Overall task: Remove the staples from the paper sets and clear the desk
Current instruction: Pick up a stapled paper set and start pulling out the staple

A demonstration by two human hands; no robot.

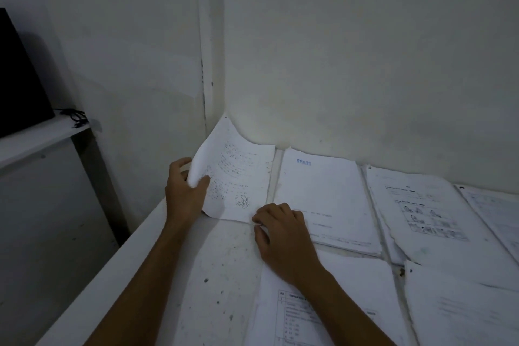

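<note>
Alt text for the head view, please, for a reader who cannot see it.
The left hand grips the curled edge of a paper set in the desk corner, while the right hand pinches its near corner. More paper sets lie to the right.

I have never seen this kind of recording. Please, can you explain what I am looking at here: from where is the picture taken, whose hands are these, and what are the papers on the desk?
There is no machine. A person wears a wide-angle camera on the head, so this single picture looks forward and down at their own arms. The left hand grips the curled left edge of a paper set lying in the corner by the wall. The right hand has curled fingers at that set's near right corner; whether it pinches a staple is too small to tell. On the white desk lie more paper sets: one with a blue stamp, one with small drawings, one with a printed table. A dark box stands on a shelf at left.
</note>
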